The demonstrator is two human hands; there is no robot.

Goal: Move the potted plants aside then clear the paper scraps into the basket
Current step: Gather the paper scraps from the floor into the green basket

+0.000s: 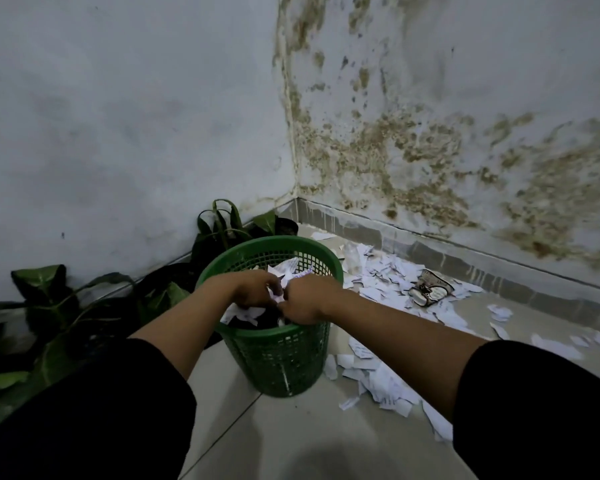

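A green mesh basket [284, 362] stands on the tiled floor in front of me, with white paper scraps inside. Both my hands are over its mouth, close together. My left hand [253, 289] and my right hand [305, 299] are closed around a bunch of paper scraps [278, 295] held between them. More white paper scraps [385, 285] lie scattered on the floor to the right of the basket, reaching the wall. Potted plants [219, 233] with dark green leaves stand along the left wall, behind and left of the basket.
Two stained walls meet in a corner [297, 199] behind the basket. A crumpled printed wrapper [430, 287] and a clear plastic bottle [354, 258] lie among the scraps on the right. More leafy plants [49, 306] crowd the left side.
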